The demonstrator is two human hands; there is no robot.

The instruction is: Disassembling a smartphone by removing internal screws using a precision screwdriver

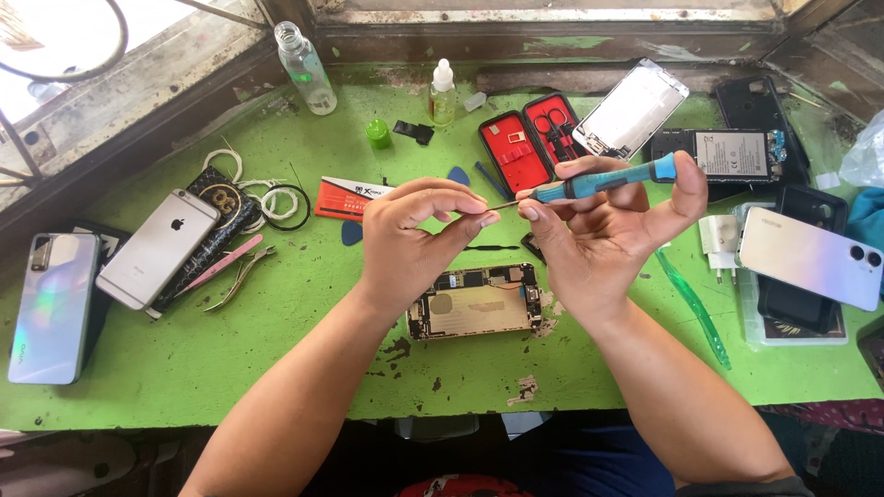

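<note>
My right hand (603,225) grips a small blue-handled screwdriver (599,182) held level above the green table (276,368), its tip pointing left. My left hand (419,230) pinches at that metal tip with thumb and fingertips; whether a tiny screw sits there I cannot tell. Just below both hands lies an opened phone body (474,301), its back off and gold inner plate and boards showing.
A red tool case (529,147) stands open behind the hands, beside a removed screen (633,108) and a battery part (732,155). Two phones (157,248) lie at left with tweezers and cutters (235,271). A pale phone (810,256) and green pry tool (695,308) lie at right. Bottles (307,69) stand at back.
</note>
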